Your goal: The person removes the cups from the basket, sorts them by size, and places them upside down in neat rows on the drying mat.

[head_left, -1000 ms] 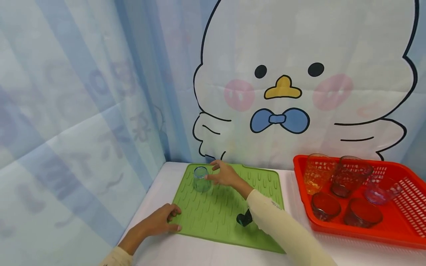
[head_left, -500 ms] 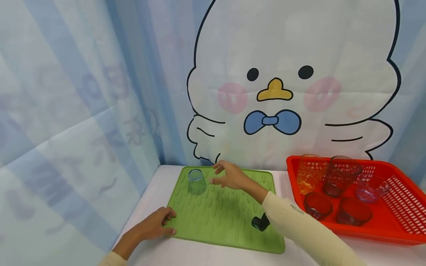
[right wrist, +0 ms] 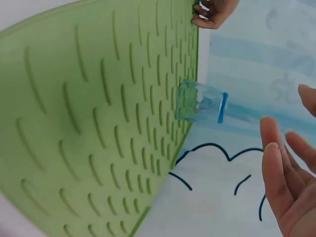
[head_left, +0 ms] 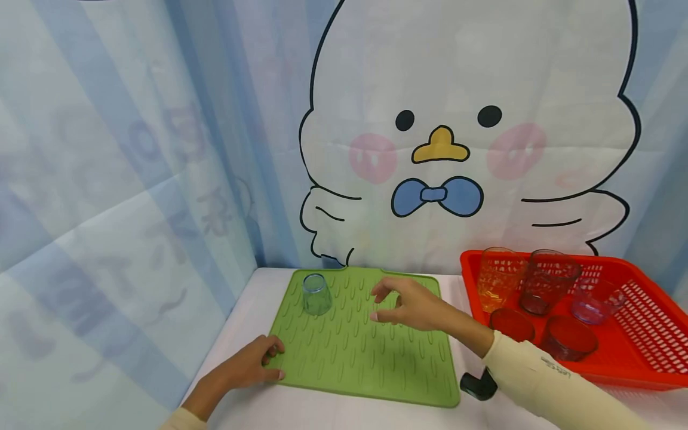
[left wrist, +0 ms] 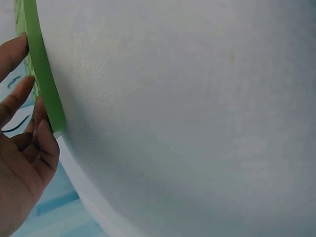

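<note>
A clear bluish drinking glass [head_left: 316, 294] stands on the green ribbed mat [head_left: 365, 358], near its far left corner, with its narrow end up. My right hand [head_left: 411, 303] is over the mat to the right of the glass, fingers spread and holding nothing. In the right wrist view the same glass [right wrist: 201, 101] shows apart from the fingers. At the mat's near left edge rests my left hand [head_left: 251, 362], its fingers loosely bent. The left wrist view shows those fingers [left wrist: 45, 143] at the mat's green side.
To the right is a red plastic basket [head_left: 618, 376] with several glasses, among them an amber glass [head_left: 497, 280] and a purple glass [head_left: 596, 303]. A white cloth [head_left: 322, 412] covers the table. Printed curtains [head_left: 134, 209] hang behind and at the left.
My right hand has let go of the glass and moved right, toward the basket. The glass stays on the mat, and the left hand keeps its place at the mat's edge.
</note>
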`<state>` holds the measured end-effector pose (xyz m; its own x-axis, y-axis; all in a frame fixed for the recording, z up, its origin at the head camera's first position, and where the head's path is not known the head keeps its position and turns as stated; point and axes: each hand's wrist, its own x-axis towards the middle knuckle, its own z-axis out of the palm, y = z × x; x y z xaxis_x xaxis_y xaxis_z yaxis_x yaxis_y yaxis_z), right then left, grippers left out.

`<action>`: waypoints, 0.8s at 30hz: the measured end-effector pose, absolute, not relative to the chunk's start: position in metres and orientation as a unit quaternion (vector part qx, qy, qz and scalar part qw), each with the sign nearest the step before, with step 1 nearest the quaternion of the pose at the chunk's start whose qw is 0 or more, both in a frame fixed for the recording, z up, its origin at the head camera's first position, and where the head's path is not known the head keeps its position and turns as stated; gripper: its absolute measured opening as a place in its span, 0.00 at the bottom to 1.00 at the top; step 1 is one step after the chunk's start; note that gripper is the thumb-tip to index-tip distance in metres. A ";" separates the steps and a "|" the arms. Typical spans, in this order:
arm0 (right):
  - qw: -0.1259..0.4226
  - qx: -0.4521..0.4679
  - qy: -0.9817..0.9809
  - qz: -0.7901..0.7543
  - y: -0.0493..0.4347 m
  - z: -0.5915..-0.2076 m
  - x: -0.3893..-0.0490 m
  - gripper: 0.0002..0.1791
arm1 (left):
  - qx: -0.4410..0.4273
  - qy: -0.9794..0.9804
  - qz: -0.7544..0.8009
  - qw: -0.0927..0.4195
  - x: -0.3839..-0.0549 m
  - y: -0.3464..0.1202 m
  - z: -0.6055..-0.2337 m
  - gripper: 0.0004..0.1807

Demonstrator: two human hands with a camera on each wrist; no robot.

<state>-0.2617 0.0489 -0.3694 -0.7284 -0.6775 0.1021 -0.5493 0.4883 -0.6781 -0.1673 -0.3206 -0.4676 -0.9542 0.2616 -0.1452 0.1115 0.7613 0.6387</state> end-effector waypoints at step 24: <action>0.078 -0.294 0.840 -0.449 0.185 -0.358 -0.214 0.18 | 0.125 0.931 0.324 0.117 -0.166 -0.320 -0.469 0.18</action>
